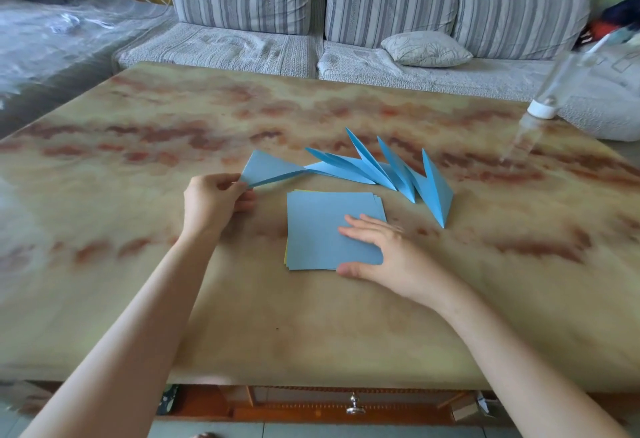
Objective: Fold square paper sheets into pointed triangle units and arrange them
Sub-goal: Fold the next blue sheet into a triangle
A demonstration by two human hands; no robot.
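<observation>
Pinched by left hand [216, 200]: corner of folded blue paper triangle unit [268, 167], far tip touching fanned row of blue pointed paper units [401, 174]. Stack of blue square paper sheets [318, 229] pressed by right hand [384, 250], fingers laid flat. All set on marbled beige tabletop [311, 326]. Blurred clear bottle [540, 108] seen far right.

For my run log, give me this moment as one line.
left hand: pinches folded blue triangle at row's left end | right hand: rests flat on square paper stack | other folded units: fanned beyond stack
</observation>
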